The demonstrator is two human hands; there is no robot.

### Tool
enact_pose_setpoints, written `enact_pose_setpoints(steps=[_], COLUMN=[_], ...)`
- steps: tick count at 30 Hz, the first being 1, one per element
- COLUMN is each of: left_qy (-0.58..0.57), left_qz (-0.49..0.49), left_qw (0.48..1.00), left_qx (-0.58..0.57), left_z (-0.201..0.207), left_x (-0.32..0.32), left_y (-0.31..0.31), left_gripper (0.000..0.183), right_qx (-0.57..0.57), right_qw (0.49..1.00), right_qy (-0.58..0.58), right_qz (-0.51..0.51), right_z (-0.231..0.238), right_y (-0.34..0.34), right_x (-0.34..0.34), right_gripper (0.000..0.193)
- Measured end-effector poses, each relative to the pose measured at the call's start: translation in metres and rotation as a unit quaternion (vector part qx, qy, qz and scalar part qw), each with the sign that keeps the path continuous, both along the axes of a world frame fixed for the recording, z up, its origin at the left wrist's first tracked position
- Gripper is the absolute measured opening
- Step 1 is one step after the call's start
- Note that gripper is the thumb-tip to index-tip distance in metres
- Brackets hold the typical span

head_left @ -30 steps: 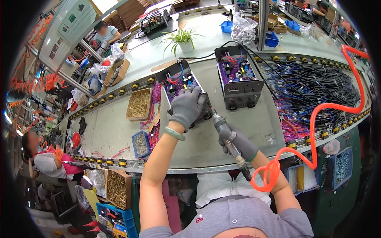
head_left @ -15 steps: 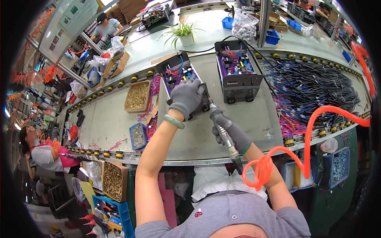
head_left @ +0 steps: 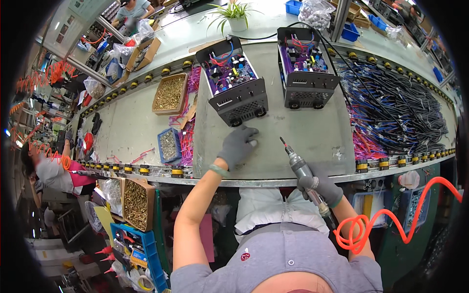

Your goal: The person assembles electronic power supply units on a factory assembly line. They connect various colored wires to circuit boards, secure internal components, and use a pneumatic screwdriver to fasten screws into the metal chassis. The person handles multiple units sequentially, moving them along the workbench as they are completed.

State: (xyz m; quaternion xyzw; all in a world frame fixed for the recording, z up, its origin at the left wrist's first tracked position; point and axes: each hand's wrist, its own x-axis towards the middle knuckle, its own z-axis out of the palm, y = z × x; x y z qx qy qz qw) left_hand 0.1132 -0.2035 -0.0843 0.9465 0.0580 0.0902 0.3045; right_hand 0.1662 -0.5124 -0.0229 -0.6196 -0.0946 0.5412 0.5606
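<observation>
My right hand (head_left: 320, 188), in a grey glove, is closed round a silver air screwdriver (head_left: 307, 177). Its bit points up and away over the worktable (head_left: 273, 151), touching nothing. My left hand (head_left: 238, 145), gloved too, hovers or rests just in front of the left black-cased machine (head_left: 240, 100). Nothing is in that hand and its fingers are apart. The uncovered top of this machine shows a purple circuit board with red and blue wires; it sits at an angle, its round feet toward me. A similar open machine (head_left: 310, 88) stands to its right.
A red coiled air hose (head_left: 391, 213) trails right. Black cables (head_left: 395, 102) heap at the right. Left lie a carton of brass-coloured parts (head_left: 169, 94) and a blue bin of small metal parts (head_left: 169, 145). A potted plant (head_left: 238, 20) stands beyond; other people work at left.
My left hand has left the left machine's top and come nearer me. My right hand has drawn the screwdriver back and right. The left machine is turned and more fully in view.
</observation>
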Motion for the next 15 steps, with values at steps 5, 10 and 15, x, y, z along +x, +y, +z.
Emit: enact_pose_setpoints(steps=[5,10,15], left_qy=[0.091,0.051,0.085], left_qz=[-0.008,-0.033,0.118], left_qw=[0.991,0.996,0.835], left_qx=[0.093,0.069,-0.531], left_z=[-0.009,-0.007,0.039], left_x=[0.010,0.010,0.011], left_y=[-0.008,-0.004,-0.026], left_gripper=[0.017,0.018,0.017], right_qx=[0.017,0.058,0.066], right_qw=[1.000,0.998,0.998], right_qy=[-0.001,-0.005,0.021], right_qz=[-0.002,0.002,0.002], right_z=[-0.002,0.007,0.032], right_y=[0.005,0.006,0.010], right_x=[-0.004,-0.004,-0.004], right_gripper=[0.051,0.069,0.070])
